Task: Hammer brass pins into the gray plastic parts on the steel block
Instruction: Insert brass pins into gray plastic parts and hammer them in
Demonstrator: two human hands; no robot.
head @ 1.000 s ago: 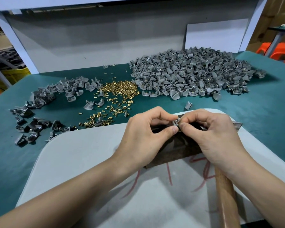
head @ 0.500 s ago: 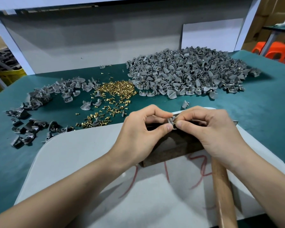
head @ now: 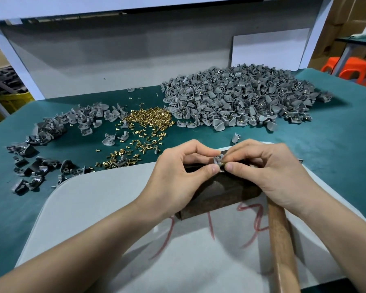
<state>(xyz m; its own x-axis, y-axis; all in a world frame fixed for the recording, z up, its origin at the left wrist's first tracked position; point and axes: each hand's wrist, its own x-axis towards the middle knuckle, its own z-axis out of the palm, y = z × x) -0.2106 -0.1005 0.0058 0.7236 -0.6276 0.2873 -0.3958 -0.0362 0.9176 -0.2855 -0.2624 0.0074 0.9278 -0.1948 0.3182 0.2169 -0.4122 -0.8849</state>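
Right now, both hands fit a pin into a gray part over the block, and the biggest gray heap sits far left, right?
No: head view shows that heap far right. Left hand and right hand do fit the pin into the gray part over the block.

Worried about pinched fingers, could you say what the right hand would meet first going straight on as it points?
The right hand, pinching a brass pin, points leftward: likely the gray plastic part first, then the left hand.
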